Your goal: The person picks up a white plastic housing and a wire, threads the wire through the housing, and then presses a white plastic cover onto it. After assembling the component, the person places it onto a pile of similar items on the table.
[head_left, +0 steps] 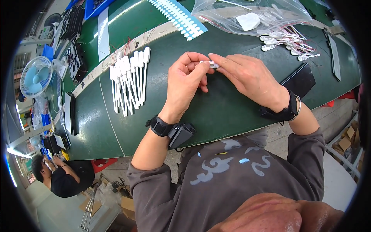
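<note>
Over the middle of the table, my left hand [184, 85] is closed in a pinch on a small clear-and-white plastic piece [212, 65]. My right hand [253, 77] meets it from the other side, with thumb and fingers closed at the piece's right end. Fingers cover most of the piece, so its full shape is hidden. To the left lies a bunch of white paddle-headed sticks [129, 73] with thin dark-red wires at their heads. Several clear-and-white pieces with red wires [286, 43] are piled at the far right.
Beyond my hands are a clear plastic bag [251, 17] and a blue sheet with white stickers [179, 17]. A black flat object [299, 80] lies beside my right wrist. A raised strip [162, 30] runs along the green table [154, 127]. Another person [69, 176] sits at left.
</note>
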Demonstrator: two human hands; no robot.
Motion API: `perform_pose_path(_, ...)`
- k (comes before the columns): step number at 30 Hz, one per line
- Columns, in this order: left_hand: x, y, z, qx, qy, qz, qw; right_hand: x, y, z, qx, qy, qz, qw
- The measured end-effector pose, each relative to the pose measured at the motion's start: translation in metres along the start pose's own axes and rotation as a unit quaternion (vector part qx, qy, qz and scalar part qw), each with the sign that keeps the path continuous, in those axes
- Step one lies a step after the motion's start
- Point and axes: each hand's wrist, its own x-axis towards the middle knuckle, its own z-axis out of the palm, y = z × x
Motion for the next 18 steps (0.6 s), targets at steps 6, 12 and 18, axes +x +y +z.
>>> perform_pose_path(6, -0.001, 0.001, 0.002, 0.006, -0.017, 0.03, 0.999, -0.001, 0.009, -0.001, 0.056, -0.012, 0.033, 0.998)
perform_pose_path(12, 0.0, -0.001, 0.0, 0.087, -0.03, 0.052, 0.994, 0.002, 0.01, -0.009, 0.165, -0.072, 0.096, 0.979)
perform_pose_path(18, 0.003, -0.001, -0.005, 0.1, 0.026, 0.134, 0.986, -0.001, 0.012, -0.007, 0.137, -0.051, 0.074, 0.986)
